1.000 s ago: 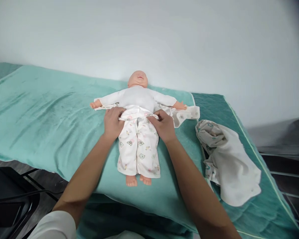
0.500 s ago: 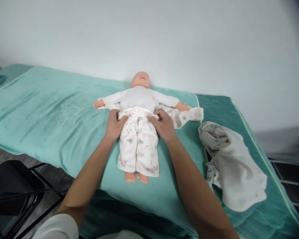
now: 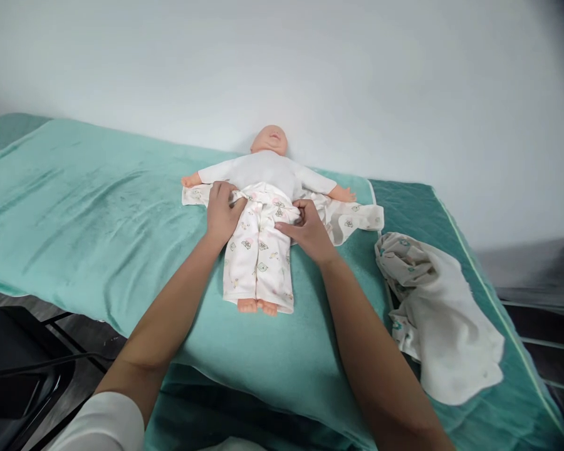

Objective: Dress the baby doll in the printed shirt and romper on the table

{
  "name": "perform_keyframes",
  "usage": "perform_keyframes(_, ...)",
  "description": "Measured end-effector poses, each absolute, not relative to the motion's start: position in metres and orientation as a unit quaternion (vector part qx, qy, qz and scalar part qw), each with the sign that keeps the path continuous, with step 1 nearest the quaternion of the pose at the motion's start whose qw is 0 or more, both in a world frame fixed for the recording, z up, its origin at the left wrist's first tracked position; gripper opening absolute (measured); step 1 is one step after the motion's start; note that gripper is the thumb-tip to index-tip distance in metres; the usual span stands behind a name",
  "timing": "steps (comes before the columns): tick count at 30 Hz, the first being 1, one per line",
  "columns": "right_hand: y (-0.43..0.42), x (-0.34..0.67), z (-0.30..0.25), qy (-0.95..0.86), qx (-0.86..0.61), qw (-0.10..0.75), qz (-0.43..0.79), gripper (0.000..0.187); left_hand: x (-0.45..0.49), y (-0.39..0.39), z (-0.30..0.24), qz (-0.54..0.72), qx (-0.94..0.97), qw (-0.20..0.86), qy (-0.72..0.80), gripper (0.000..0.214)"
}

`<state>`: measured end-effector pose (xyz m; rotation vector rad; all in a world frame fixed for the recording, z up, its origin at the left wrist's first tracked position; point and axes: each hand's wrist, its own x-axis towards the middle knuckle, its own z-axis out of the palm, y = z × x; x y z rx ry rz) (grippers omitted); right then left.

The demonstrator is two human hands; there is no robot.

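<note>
A baby doll [image 3: 269, 141] lies on its back on the teal blanket [image 3: 98, 207], head toward the wall, arms spread. It wears a white top [image 3: 258, 170] and printed white trousers [image 3: 258, 257]. My left hand [image 3: 222, 213] grips the trousers' waistband at the doll's left-of-frame hip, fingers curled. My right hand [image 3: 308, 230] pinches the waistband at the other hip. A printed garment [image 3: 348, 216] lies spread open under the doll's back and arms.
A crumpled white printed cloth [image 3: 439, 313] lies on the blanket to the right. A darker teal quilted cover [image 3: 404, 200] shows beyond it. The wall runs close behind the doll's head. A black chair [image 3: 19, 376] stands at lower left, beside the bed edge.
Both hands have drawn the waistband higher up the doll's body, and the trouser legs ride higher over the feet. The doll sits slightly farther from me in view.
</note>
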<state>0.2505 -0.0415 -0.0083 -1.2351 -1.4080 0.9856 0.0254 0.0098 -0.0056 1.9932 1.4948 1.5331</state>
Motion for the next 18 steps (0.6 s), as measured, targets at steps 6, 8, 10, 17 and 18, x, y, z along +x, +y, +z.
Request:
perform_keyframes(6, -0.042, 0.249, -0.012, -0.606, -0.493, 0.518, 0.349, 0.067, 0.018, -0.021, -0.007, 0.513, 0.719, 0.025, 0.468, 0.015)
perform_keyframes(8, -0.043, 0.248, -0.011, -0.614, -0.495, 0.518, 0.331, 0.069, 0.016, -0.034, -0.006, 0.507, 0.729, 0.001, 0.459, 0.014)
perform_keyframes(10, -0.045, 0.247, -0.008, -0.624, -0.499, 0.515, 0.312, 0.069, 0.015, -0.045, -0.006, 0.504, 0.727, -0.011, 0.466, 0.013)
perform_keyframes(17, -0.047, 0.246, 0.0, -0.677, -0.475, 0.5, 0.259, 0.049, 0.014, -0.053, -0.006, 0.481, 0.736, 0.041, 0.475, 0.012)
perform_keyframes(18, -0.046, 0.246, -0.001, -0.676, -0.476, 0.499, 0.259, 0.047, 0.013, -0.053, -0.006, 0.483, 0.736, 0.049, 0.473, 0.011)
